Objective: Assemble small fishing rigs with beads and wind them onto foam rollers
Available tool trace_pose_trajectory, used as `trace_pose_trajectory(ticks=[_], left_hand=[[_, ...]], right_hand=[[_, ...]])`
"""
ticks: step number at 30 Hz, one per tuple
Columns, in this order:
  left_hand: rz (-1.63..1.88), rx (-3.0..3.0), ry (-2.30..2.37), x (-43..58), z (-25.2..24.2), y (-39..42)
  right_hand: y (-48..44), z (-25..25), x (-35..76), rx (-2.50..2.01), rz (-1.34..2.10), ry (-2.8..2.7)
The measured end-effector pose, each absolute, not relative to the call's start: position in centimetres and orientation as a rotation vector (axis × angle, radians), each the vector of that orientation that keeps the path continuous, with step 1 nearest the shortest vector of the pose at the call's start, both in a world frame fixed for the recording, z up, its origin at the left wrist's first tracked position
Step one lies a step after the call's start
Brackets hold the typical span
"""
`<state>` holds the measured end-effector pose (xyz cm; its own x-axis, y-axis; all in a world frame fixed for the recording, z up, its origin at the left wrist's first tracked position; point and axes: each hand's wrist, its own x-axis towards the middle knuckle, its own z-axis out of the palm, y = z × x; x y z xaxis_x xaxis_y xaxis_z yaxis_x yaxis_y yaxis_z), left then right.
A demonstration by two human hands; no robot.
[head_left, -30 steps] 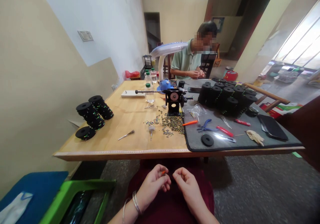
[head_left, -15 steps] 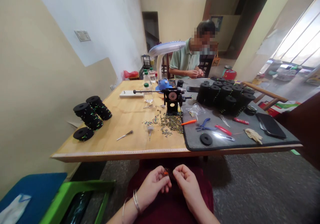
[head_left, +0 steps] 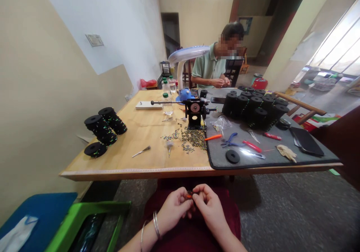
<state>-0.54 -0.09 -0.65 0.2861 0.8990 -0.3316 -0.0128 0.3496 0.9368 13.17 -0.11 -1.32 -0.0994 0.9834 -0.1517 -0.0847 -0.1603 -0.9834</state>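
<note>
My left hand [head_left: 174, 206] and my right hand [head_left: 209, 204] meet in my lap, below the near edge of the wooden table [head_left: 132, 158]. Their fingertips pinch together on a tiny orange piece [head_left: 189, 196], and something small and dark sits between them. Both hands have curled fingers. Bangles ring my left wrist. On the table ahead lie a pile of small beads [head_left: 191, 138], a black winding machine [head_left: 194, 113] and blue pliers [head_left: 230, 141].
Black spools [head_left: 105, 126] stand at the table's left and many more [head_left: 254, 107] on the grey mat [head_left: 270, 158] at right. Another person [head_left: 213, 66] sits at the far end. A green crate [head_left: 84, 222] and a blue stool [head_left: 36, 210] stand left of my knees.
My two hands have drawn together until the fingertips touch around the orange piece. A second ago they were a little apart, with the piece in my left fingers.
</note>
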Motion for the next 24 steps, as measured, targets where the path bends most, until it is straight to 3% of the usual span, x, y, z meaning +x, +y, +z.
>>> trace_pose_trajectory(ticks=[24], left_hand=[[0.805, 0.846, 0.942, -0.5, -0.7, -0.1]], right_hand=[[0.4, -2.9, 13.0, -1.234, 1.628, -0.927]])
